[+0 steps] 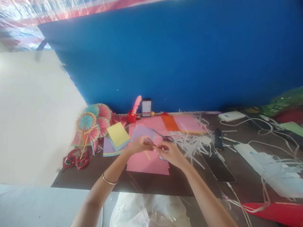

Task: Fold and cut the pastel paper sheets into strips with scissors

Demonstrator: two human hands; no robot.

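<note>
My left hand (139, 145) is closed on a small folded paper (149, 142), purplish and narrow, held just above the pink sheets (146, 166). The fingertips of my right hand (170, 152) pinch the near end of this paper, where a bit of pale yellow shows. A pair of scissors (167, 138) with dark handles lies just beyond my right hand. Under my hands a thin yellow strip (147, 154) rests on the pink paper. Something round and shiny (162, 157) is partly hidden below my right hand.
Yellow paper sheets (118, 135) and folded paper fans (86, 122) lie at the left. A red pot (132, 117) and an upright phone (146, 108) stand at the back. Shredded white strips (193, 143), a dark phone (219, 167), a power strip (267, 167) and cables occupy the right.
</note>
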